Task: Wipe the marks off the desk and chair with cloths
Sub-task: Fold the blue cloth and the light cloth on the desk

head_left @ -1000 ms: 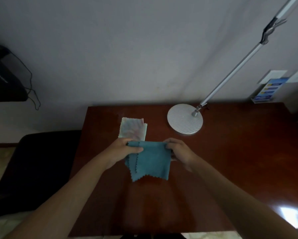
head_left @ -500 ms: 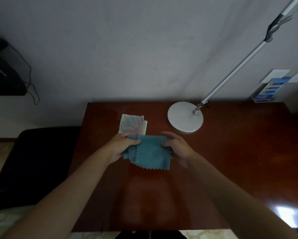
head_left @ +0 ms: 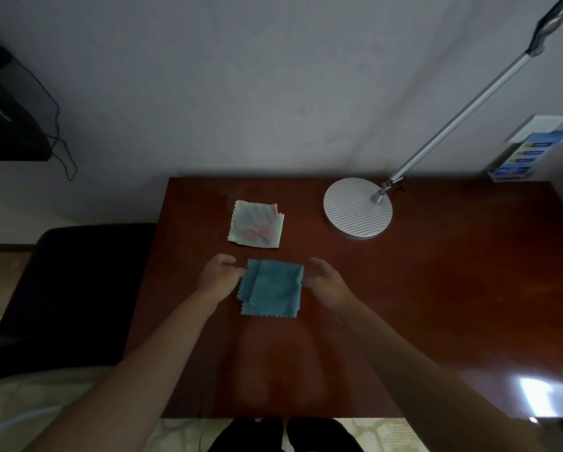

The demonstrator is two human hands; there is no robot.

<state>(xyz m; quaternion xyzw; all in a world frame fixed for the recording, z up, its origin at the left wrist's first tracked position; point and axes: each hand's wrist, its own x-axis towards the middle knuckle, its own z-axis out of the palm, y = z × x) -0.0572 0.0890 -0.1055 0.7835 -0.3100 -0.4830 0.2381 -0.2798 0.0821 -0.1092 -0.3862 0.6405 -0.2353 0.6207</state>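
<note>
While the dark chair [head_left: 77, 288] waits untouched at far left, I see my left hand [head_left: 219, 278] with loosely bent fingers touching the left edge of the folded blue cloth [head_left: 272, 288], which lies flat on the desk [head_left: 436, 288] just near of the pale cloth [head_left: 257, 228]. My right hand [head_left: 327, 282] hovers beside it, fingers relaxed, holding nothing. I judge the wiping either finished or not begun; no marks show.

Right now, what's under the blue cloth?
The blue cloth lies folded flat on the brown desk. Only desk shows around it; anything beneath, marks included, is covered.
</note>
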